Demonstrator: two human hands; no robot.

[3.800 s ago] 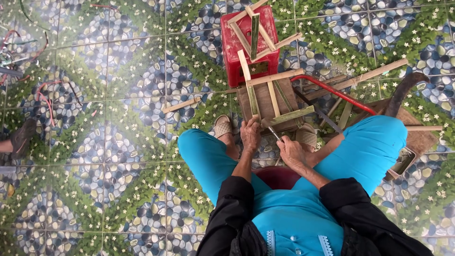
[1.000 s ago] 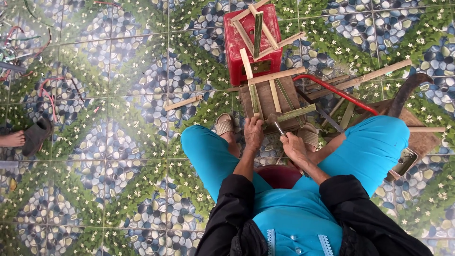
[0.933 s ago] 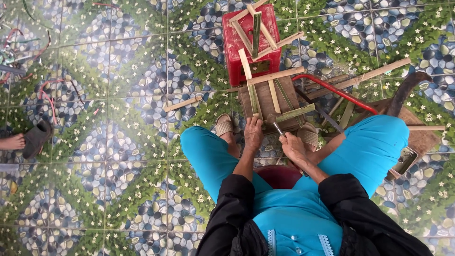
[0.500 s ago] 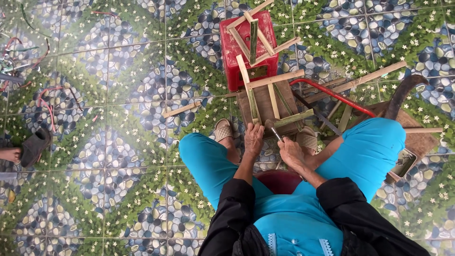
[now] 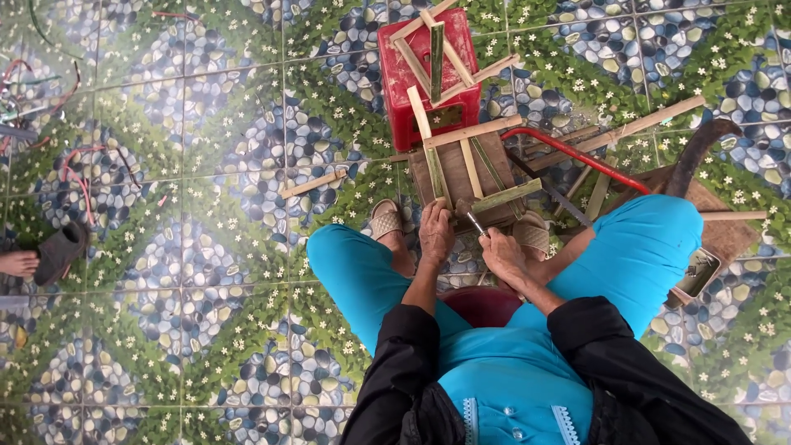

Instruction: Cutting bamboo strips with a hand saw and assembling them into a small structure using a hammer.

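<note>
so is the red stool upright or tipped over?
Upright. The red stool shows its flat seat to the camera, and bamboo strips lie across it without sliding off.

The floor (image 5: 189, 272) is glossy tile printed with blue-grey pebbles framed by green bands dotted with small white flowers, and soft daylight gleams off it at the left. A red plastic stool (image 5: 428, 78) stands ahead, near a hacksaw with a red frame (image 5: 577, 156). One loose stick (image 5: 313, 183) lies alone on the tiles. Coloured cords (image 5: 37, 91) trail at the far left, close to a grey slipper (image 5: 62, 251).
</note>
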